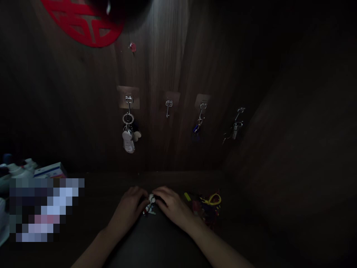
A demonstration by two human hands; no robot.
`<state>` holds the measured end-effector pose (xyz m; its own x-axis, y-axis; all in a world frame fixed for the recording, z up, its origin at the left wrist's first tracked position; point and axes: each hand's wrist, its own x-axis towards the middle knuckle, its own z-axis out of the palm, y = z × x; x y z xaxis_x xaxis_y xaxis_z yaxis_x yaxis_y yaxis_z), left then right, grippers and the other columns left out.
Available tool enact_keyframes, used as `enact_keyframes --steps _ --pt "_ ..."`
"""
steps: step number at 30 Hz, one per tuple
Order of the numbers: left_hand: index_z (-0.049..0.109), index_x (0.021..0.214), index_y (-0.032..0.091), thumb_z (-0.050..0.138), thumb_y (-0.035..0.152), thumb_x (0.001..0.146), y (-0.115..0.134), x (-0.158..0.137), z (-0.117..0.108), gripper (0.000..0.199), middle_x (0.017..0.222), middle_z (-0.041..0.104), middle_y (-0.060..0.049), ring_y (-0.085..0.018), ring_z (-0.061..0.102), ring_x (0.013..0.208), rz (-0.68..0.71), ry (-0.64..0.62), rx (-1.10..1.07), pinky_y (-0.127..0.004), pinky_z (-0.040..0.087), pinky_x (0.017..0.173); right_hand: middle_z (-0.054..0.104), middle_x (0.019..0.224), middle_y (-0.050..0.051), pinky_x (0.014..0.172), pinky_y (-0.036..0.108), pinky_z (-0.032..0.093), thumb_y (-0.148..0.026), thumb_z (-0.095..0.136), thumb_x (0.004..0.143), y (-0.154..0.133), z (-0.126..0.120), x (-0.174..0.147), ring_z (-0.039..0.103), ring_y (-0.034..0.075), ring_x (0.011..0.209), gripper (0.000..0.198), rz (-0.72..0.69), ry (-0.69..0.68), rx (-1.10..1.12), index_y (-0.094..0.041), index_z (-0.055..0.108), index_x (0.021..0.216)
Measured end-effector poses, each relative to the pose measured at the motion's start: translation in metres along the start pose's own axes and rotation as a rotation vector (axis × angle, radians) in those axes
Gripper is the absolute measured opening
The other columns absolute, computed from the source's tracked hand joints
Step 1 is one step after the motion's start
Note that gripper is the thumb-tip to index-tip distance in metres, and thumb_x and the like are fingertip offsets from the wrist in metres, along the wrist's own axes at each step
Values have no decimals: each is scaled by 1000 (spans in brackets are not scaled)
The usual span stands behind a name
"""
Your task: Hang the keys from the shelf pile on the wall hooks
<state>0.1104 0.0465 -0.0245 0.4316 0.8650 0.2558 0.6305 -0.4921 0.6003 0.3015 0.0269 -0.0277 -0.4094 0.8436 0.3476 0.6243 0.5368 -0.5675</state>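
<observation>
My left hand point(130, 207) and my right hand point(173, 207) come together low in the middle of the head view. Between their fingertips is a small bunch of keys point(151, 204), with a pale round piece at its top and a bit of red at its lower left. Both hands are closed in a pinch at the bunch, one from each side. The dim light hides the exact finger contact. To the right of my right hand lies a dark, tangled pile of small things with a yellow cord loop point(214, 200) on it.
On the wooden back wall, a silver keyring bunch point(128, 139) hangs at left, a bare hook point(169, 108) beside it, then a blue keychain point(196, 129) and metal rings point(237, 128). Bottles and a box point(50, 170) stand at left. A red paper cutout point(95, 41) is above.
</observation>
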Motion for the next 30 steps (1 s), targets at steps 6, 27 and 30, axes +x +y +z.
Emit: enact_keyframes --steps 6,27,30 --pt "63 84 23 53 25 84 1 0 3 10 85 67 -3 -23 60 83 -13 12 -18 -34 44 76 64 110 4 91 36 42 -9 54 83 -4 -2 1 57 19 104 40 6 -91 -63 -27 56 119" --pt "70 94 21 57 43 74 28 3 0 33 68 64 1 -16 58 65 -399 57 -718 -25 45 59 56 57 -6 50 22 42 -43 59 80 -9 -7 7 60 12 48 35 435 87 1028 -19 56 105" --pt "72 90 20 56 45 74 27 4 -2 34 63 61 2 -17 57 64 -392 84 -667 -25 44 58 58 58 -5 48 22 42 -45 61 77 -12 -12 8 60 12 48 38 497 90 1193 -18 55 103"
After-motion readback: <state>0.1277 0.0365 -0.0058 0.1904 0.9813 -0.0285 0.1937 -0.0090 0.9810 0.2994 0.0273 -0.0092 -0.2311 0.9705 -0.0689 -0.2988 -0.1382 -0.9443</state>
